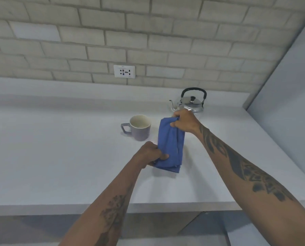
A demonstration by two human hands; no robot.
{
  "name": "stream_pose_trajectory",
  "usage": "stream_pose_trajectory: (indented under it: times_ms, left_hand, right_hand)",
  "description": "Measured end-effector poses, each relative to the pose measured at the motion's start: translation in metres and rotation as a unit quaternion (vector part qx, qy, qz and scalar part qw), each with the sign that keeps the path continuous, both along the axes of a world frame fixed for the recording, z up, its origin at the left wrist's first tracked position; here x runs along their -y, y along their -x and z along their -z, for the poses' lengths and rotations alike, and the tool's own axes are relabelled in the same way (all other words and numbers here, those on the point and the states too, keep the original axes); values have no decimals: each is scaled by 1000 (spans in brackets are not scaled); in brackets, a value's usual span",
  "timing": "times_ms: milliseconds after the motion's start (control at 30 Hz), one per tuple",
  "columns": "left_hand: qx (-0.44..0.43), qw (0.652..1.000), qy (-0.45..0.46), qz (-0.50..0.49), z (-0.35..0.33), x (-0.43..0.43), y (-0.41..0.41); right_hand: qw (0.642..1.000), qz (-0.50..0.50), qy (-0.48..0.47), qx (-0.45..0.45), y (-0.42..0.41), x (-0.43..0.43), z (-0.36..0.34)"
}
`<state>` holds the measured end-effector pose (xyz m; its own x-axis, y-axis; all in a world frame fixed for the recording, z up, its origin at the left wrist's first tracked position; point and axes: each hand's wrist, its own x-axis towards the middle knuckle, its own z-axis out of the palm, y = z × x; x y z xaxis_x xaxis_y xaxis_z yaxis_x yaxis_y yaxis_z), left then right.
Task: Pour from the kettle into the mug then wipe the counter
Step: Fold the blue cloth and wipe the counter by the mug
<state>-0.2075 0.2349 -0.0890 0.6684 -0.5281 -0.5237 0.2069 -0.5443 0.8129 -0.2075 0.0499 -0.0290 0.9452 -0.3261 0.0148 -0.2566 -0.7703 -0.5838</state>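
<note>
A folded blue cloth [169, 144] is held stretched above the white counter [59, 157] between both hands. My right hand [185, 122] grips its far end, just in front of the kettle. My left hand [150, 154] pinches its near left corner. A grey-purple mug [139, 127] stands upright to the left of the cloth, its handle pointing left. The shiny metal kettle [190, 102] with a black handle sits at the back right, spout pointing left; my right hand hides its lower front.
A brick-pattern wall runs behind the counter with a white power socket [124, 71] on it. A pale side wall [286, 82] closes off the right. The counter's front edge [112, 207] runs across below my forearms.
</note>
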Motion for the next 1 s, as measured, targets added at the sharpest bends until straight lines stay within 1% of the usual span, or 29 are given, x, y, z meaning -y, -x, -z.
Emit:
stream_pose_trajectory:
  times_ms: [133, 200, 300, 367, 400, 433, 467, 533, 633, 700, 733, 800, 900, 1000]
  left_hand:
    - [-34, 998, -38, 42, 28, 55, 30]
    - [-51, 997, -33, 40, 40, 73, 43]
    - [-76, 996, -12, 35, 53, 88, 51]
    - [-72, 997, -17, 25, 57, 91, 49]
    - [-56, 998, -29, 20, 56, 89, 48]
    - [-19, 999, -45, 17, 54, 85, 47]
    - [35, 997, -67, 9, 53, 79, 45]
    - [163, 981, -105, -25, 51, 57, 35]
    - [322, 938, -100, -86, 50, 6, 9]
    - [403, 903, -117, -97, 54, -30, -10]
    - [423, 891, -134, -96, 57, -48, -19]
    - [441, 875, -178, -94, 61, -81, -34]
    - [473, 849, -222, -80, 75, -122, -51]
    - [477, 847, -225, -66, 93, -146, -60]
  right_hand:
    - [997, 38, 28, -59, 27, 43, 29]
    - [995, 52, 33, -77, 35, 58, 42]
    - [993, 70, 29, -87, 40, 72, 54]
    - [993, 80, 23, -81, 37, 74, 57]
    - [994, 84, 23, -73, 35, 73, 58]
    - [993, 88, 37, -65, 33, 72, 59]
    - [992, 92, 68, -60, 33, 69, 60]
    - [988, 89, 116, -51, 37, 58, 65]
    - [993, 35, 103, -51, 53, 38, 91]
    - [994, 2, 97, -48, 64, 27, 111]
    - [992, -12, 111, -59, 68, 24, 121]
    - [977, -31, 182, -107, 72, 21, 138]
    - [953, -15, 265, -149, 70, 22, 154]
    - [939, -4, 282, -197, 55, 18, 166]
